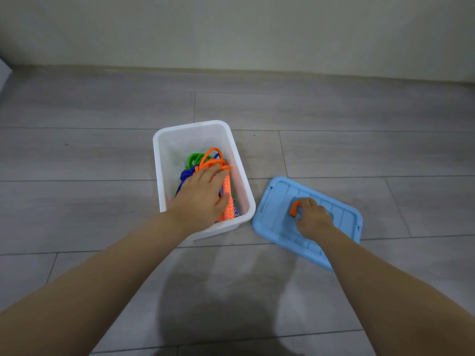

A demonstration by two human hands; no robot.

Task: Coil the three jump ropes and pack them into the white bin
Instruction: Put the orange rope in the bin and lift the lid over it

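The left hand [201,195] presses flat on the coiled orange, blue and green jump ropes [210,160] in the white plastic bin [164,140]; the right hand [312,218] pinches the orange handle [293,208] on the light-blue plastic lid [275,201] lying on the floor.

You see a light blue lid [277,222] lying flat on the grey plank floor [102,155], with a small orange clip [294,208] on top of it. A pale wall [231,29] rises behind, above a low skirting board [231,71].

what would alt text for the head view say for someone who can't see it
A person's left hand presses down on orange, blue and green jump ropes inside a white bin on a grey floor. The right hand grips the orange handle of a light blue lid lying beside the bin.
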